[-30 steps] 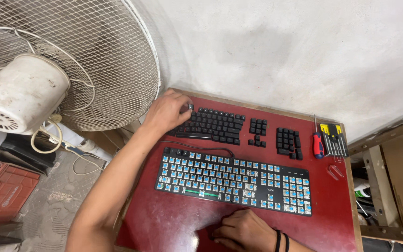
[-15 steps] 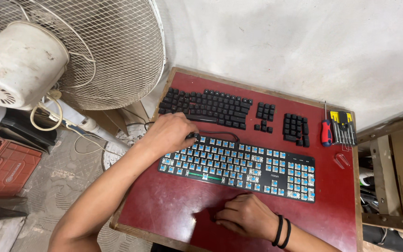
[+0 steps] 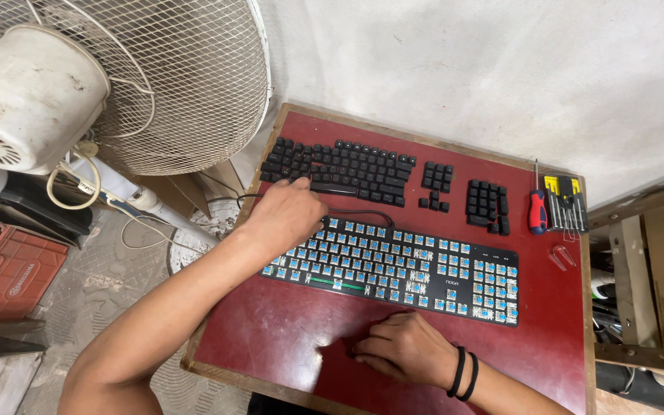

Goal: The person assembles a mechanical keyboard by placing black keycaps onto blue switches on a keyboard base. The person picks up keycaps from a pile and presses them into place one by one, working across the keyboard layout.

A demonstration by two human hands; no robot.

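Note:
A black keyboard point(image 3: 393, 265) with bare blue switches lies across the red table point(image 3: 270, 346). Behind it, its black keycaps point(image 3: 347, 170) are laid out in rows. My left hand point(image 3: 286, 215) is over the keyboard's top left corner, fingers pinched together on what looks like a black keycap, next to the black cable point(image 3: 363, 213). In front of the keyboard my right hand point(image 3: 405, 350) rests on the table, holding nothing, with black bands on the wrist.
A red-handled screwdriver point(image 3: 537, 211), a set of small screwdrivers point(image 3: 565, 201) and a clear plastic clip point(image 3: 562, 256) lie at the table's right edge. A white fan point(image 3: 117, 77) stands at the left, a red crate point(image 3: 5, 269) on the floor, and a wall behind.
My left hand has come back from the top left of the keycap rows to the keyboard's top left corner. My right hand has stayed on the table.

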